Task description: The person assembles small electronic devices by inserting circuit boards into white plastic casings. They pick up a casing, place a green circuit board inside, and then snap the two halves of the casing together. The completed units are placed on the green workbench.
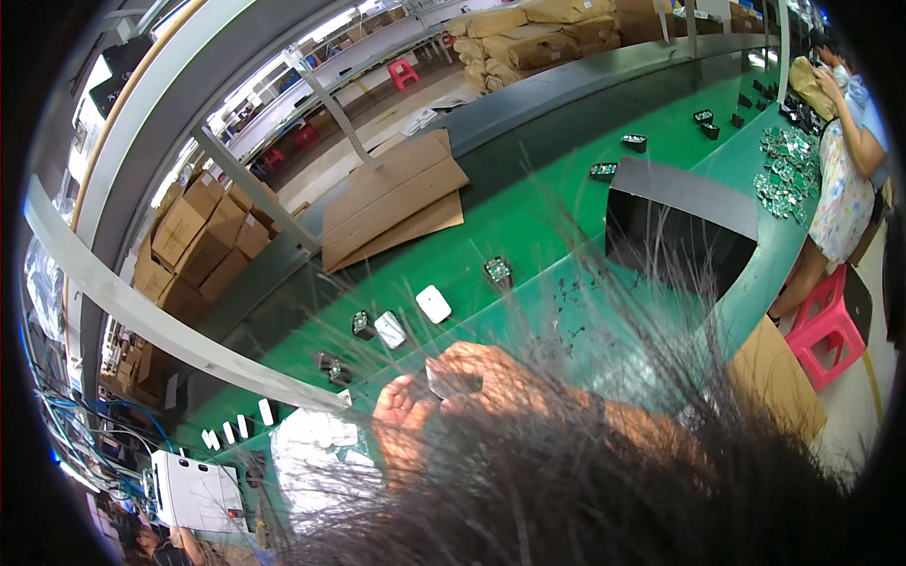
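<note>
My right hand (495, 377) is curled around a small dark piece with a pale edge (436, 380), whose kind I cannot make out. Close beside it on the left, my left hand (401, 424) has its fingers bent in toward the same piece. Strands of hair cross both hands and blur their outlines. Just beyond them on the green belt lie a white rounded case (433, 304), another white case (390, 329) and a black housing with a circuit board inside (362, 324). More dark housings (333, 368) sit left of my hands.
A black box (679, 226) stands on the bench to the right. Bare circuit boards (788, 170) are heaped near a seated co-worker (845, 151). Flattened cardboard (396, 203) lies across the belt. White plastic bags (321, 462) and a white machine (198, 491) are at lower left.
</note>
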